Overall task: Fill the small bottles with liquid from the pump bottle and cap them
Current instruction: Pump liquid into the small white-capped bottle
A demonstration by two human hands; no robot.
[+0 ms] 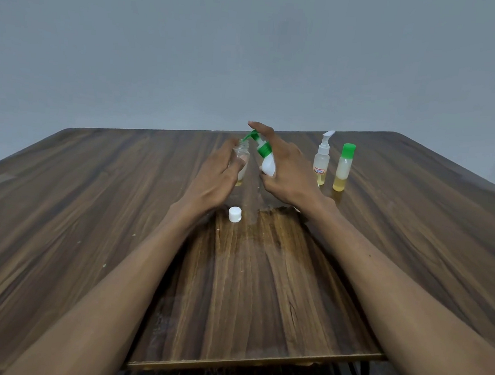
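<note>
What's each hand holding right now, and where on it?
The left hand grips the small clear bottle round its body. The right hand grips the pump bottle round its white body, forefinger over the green pump head.

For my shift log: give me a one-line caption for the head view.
Right hand tilts green pump bottle over open small bottle held by left hand; white cap waits on table.

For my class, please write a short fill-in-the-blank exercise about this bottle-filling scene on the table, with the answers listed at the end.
1. The right hand tilts the pump bottle, whose pump is coloured ____.
2. The left hand holds a small clear bottle that has no ____ on it.
3. The loose white cap lies on the ____.
4. Of the two bottles standing at the right, the capped bottle has a ____ cap.

Answers: green; cap; table; green
</note>
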